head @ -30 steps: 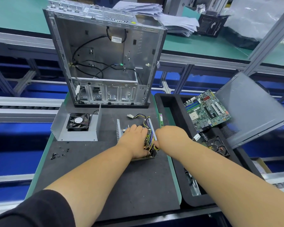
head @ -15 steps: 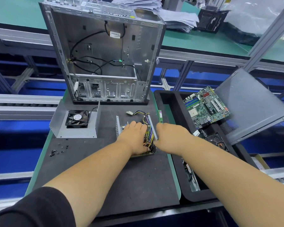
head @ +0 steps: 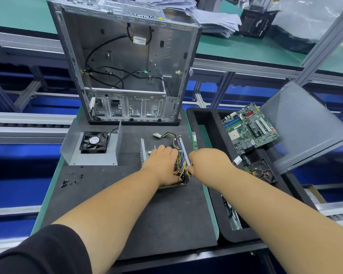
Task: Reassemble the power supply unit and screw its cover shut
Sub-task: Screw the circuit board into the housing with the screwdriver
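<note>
PSU base [head: 162,175] lies open on the mat [head: 150,214], in front of the case [head: 125,62], its wires [head: 180,153] exposed. The left hand [head: 161,165] presses flat on the internals, fingers extended. The right hand [head: 204,162] is curled at the base's right edge; what it grips cannot be told. The cover [head: 93,149], with its fan, sits left of the base, and the screws [head: 71,179] lie nearer than the cover. Advice: tuck every wire below the rim before lowering the cover, so none is pinched.
</note>
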A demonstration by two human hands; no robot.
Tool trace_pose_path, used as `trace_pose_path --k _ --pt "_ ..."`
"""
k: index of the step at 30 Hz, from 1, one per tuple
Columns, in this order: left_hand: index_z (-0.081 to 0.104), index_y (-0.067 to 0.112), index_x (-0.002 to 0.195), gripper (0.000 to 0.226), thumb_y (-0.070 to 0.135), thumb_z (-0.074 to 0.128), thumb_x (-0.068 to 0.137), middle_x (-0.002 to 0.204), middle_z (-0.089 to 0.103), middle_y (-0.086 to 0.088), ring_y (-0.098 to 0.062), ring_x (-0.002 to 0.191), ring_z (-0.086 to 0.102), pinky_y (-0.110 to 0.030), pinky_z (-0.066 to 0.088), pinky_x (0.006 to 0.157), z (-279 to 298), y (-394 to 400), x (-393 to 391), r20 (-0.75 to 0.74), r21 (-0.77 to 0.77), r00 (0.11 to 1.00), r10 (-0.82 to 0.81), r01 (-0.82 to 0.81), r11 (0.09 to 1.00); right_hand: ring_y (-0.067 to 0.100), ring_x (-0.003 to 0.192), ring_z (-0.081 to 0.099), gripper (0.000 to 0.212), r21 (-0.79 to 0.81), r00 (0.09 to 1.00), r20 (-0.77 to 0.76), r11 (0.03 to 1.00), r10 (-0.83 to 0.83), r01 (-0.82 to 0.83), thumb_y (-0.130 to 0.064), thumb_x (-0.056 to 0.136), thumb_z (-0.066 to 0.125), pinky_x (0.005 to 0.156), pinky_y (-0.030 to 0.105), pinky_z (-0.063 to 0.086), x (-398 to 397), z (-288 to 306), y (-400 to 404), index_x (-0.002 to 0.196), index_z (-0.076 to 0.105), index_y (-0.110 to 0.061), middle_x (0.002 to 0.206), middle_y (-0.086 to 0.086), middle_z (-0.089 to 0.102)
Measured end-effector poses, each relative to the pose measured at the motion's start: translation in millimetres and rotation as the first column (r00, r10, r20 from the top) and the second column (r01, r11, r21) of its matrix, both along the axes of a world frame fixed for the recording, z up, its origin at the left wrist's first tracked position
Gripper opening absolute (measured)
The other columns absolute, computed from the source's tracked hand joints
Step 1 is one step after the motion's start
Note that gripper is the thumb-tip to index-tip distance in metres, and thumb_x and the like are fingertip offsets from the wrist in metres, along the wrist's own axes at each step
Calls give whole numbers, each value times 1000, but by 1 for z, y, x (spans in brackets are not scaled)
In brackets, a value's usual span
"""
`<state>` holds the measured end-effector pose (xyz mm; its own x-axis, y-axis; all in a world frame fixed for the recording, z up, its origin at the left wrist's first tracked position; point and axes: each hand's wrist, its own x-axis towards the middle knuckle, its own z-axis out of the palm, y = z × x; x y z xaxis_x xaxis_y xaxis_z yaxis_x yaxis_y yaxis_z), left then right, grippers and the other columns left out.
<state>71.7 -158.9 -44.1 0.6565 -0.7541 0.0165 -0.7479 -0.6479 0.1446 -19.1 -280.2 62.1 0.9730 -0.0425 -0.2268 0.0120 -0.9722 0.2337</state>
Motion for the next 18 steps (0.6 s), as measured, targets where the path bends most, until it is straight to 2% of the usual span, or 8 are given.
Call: trace_pose_path --k 3,6,7,9,11,13,15,18 --pt "43 18 120 74 65 68 69 120 49 -4 -26 111 40 -39 36 97 0 0 0 5 0 1000 0 0 1000 26 73 47 32 -40 996 17 996 -84 85 -38 101 40 61 30 38 5 -4 3 90 59 -15 78 3 45" --pt "43 17 122 76 65 68 69 121 49 -5 -26 111 40 -39 36 98 1 0 0 -1 -1 1000 1 -1 1000 26 68 47 30 -81 977 93 976 -192 200 -34 100 41 53 25 32 8 -6 2 77 52 -18 68 0 41" --pt "43 17 121 75 65 68 69 121 49 -5 -26 112 40 -39 36 98 1 0 0 1 1 1000 1 -1 1000 26 67 46 29 -83 973 99 973 -207 216 -32 100 42 51 25 30 8 -7 3 76 51 -18 65 0 39" --pt "43 18 121 74 65 68 69 121 49 -4 -26 111 40 -39 36 98 2 0 0 1 4 1000 1 -1 1000 26 68 47 30 -76 973 89 972 -214 221 -33 101 39 55 25 35 8 -8 5 82 57 -18 65 -1 38" --pt "43 18 120 73 64 68 69 120 49 -4 -26 111 40 -39 37 98 2 0 0 -6 4 1000 3 -3 1000 26 71 47 35 -31 977 73 979 -200 203 -40 102 35 62 29 41 5 -7 5 90 58 -17 74 -1 46" --pt "44 18 120 73 65 68 69 120 49 -4 -26 112 40 -39 36 98 3 0 0 -14 2 1000 5 -5 1000 27 74 47 28 55 983 67 985 -170 166 -43 97 39 64 32 37 0 -4 3 92 47 -17 88 2 52" --pt "43 18 121 74 66 68 69 121 49 -4 -26 113 40 -40 36 99 3 0 0 -14 7 1000 2 -2 1000 29 80 51 20 66 996 52 996 -71 68 -34 92 47 66 34 32 -4 0 2 97 40 -16 99 5 55" --pt "43 19 121 74 66 67 69 121 49 -4 -26 114 40 -40 36 99 2 0 0 -10 9 1000 4 -4 1000 30 94 59 19 5 998 30 999 53 -53 -21 91 53 67 33 30 -6 5 1 108 46 -13 109 7 57"
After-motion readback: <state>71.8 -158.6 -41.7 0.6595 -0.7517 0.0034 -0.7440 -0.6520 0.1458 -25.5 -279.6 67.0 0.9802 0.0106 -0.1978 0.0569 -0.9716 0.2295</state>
